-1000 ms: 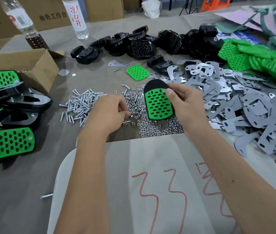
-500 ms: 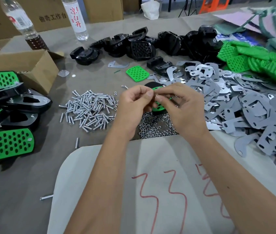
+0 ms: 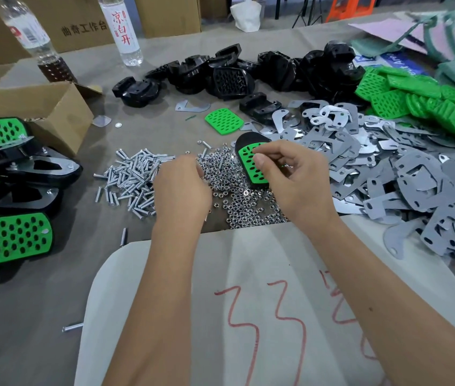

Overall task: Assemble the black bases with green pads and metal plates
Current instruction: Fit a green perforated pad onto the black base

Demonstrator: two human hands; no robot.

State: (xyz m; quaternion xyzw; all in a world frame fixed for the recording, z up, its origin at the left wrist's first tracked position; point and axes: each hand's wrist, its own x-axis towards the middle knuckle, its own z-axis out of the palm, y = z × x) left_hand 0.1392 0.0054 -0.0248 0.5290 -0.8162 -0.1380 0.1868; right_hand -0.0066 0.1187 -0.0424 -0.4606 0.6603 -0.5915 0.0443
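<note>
The right hand [image 3: 294,181] holds a black base [image 3: 248,140] w/ a green pad [image 3: 251,162] on top, thumb and fingers curled round its right edge, just above the pile of nuts [image 3: 237,196]. The left hand [image 3: 183,188] is lowered palm-down between the screws [image 3: 134,176] and the nuts, fingers bent downward (if it pinches something, I cannot tell). The two hands are apart. Loose black bases [image 3: 231,71] lie at the far side of the table [image 3: 25,302], green pads [image 3: 421,98] at far right, metal plates [image 3: 404,179] at the right. Finished pieces [image 3: 9,240] are stacked at left, near a cardboard box [image 3: 39,110].
</note>
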